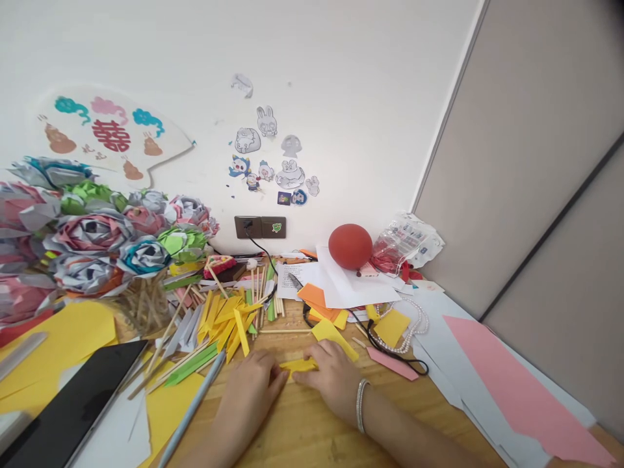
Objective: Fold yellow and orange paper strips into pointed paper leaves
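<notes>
A small folded strip of yellow paper (296, 365) lies low over the wooden table (302, 429), between my two hands. My left hand (254, 383) has its fingers curled in at the strip's left end, and the fingertips are partly hidden. At the other end, my right hand (334, 376), with a silver bracelet (361, 406) on the wrist, pinches the paper between thumb and fingers. Just beyond the right hand lies a flat yellow paper piece (335, 339). Folded yellow strips (227, 318) are heaped to the left, beyond my left hand.
Paper flowers (92, 234) crowd the left side. Nearer are a black tablet (78, 396) and a grey-blue pen (195, 406). At the back sits a red balloon (350, 246) on white paper. A black cable (390, 348), pearl beads (414, 331) and pink paper (517, 390) lie right.
</notes>
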Action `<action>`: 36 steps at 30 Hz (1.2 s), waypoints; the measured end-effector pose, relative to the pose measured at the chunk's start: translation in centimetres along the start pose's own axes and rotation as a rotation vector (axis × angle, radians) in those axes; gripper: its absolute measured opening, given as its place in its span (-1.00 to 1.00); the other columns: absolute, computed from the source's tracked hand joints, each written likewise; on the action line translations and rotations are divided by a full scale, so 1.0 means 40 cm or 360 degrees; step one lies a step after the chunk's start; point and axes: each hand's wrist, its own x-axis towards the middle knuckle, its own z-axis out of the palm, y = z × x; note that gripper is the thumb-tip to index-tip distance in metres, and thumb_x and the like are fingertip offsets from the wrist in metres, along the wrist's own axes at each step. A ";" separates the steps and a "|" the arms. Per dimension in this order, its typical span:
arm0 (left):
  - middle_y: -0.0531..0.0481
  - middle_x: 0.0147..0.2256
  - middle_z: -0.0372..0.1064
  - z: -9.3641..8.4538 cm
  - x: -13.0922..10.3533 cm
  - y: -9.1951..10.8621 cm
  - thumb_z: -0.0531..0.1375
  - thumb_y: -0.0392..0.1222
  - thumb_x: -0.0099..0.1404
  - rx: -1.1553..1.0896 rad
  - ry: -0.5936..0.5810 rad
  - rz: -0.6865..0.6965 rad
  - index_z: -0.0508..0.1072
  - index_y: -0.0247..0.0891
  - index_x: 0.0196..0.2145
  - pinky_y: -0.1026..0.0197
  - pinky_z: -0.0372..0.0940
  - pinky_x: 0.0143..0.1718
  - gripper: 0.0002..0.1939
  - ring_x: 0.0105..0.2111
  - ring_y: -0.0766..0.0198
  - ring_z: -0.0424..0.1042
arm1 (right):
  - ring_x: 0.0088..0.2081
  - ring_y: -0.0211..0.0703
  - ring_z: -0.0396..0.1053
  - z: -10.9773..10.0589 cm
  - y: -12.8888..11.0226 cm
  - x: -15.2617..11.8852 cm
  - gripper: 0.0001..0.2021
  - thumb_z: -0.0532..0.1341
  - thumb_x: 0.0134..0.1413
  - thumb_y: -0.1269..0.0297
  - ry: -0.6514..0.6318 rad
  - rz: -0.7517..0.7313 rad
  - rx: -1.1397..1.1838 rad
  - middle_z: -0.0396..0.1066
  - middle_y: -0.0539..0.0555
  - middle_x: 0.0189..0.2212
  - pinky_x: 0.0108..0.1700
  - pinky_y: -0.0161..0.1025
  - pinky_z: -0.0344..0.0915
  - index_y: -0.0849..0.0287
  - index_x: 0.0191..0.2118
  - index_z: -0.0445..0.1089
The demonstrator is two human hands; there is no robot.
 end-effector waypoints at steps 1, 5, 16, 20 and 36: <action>-0.05 -0.40 0.41 -0.001 0.000 -0.001 0.09 -0.22 0.25 0.0002 0.0003 0.0001 0.41 -0.27 -0.50 0.22 0.14 -0.30 -0.80 -0.33 0.17 0.36 | -0.22 -0.15 0.22 -0.005 0.006 -0.001 -0.92 0.20 0.15 0.26 -0.0028 -0.0114 -0.0035 0.33 0.04 -0.27 -0.18 -0.21 0.17 0.05 -0.25 0.44; -0.02 -0.42 0.40 -0.007 0.002 -0.005 0.11 -0.21 0.21 -0.0015 0.0005 -0.0016 0.41 -0.25 -0.51 0.23 0.12 -0.32 -0.82 -0.34 0.18 0.36 | -0.18 -0.09 0.18 -0.048 0.049 -0.010 -0.78 0.19 0.07 0.40 -0.0140 -0.0391 -0.0182 0.33 0.02 -0.20 -0.22 -0.16 0.12 -0.09 -0.23 0.48; 0.02 -0.30 0.38 0.023 -0.007 -0.035 0.13 -0.32 0.25 0.0234 0.0253 0.0512 0.40 -0.20 -0.32 0.19 0.15 -0.27 -0.92 -0.28 0.17 0.33 | -0.16 -0.08 0.22 -0.092 0.043 -0.011 -0.77 0.07 0.03 0.53 -0.0300 -0.0702 -0.0137 0.38 0.09 -0.11 -0.11 -0.12 0.17 0.16 -0.23 0.39; 0.05 -0.33 0.37 0.035 -0.002 -0.043 0.14 -0.35 0.28 0.0467 0.0271 0.0883 0.39 -0.20 -0.35 0.18 0.13 -0.30 -0.91 -0.33 0.19 0.31 | -0.22 -0.10 0.24 -0.064 0.038 -0.001 -0.81 0.08 0.13 0.45 -0.0291 -0.0659 -0.0174 0.40 0.10 -0.24 -0.17 -0.18 0.19 0.19 -0.15 0.35; 0.00 -0.40 0.35 0.029 0.010 -0.043 -0.04 -0.43 0.30 0.0374 0.0256 0.0768 0.36 -0.24 -0.44 0.20 0.18 -0.35 -0.74 -0.40 0.21 0.30 | -0.24 -0.14 0.26 -0.036 0.026 0.013 -0.98 0.23 0.09 0.37 -0.0290 -0.0189 -0.0165 0.37 0.03 -0.32 -0.23 -0.25 0.17 0.17 -0.33 0.37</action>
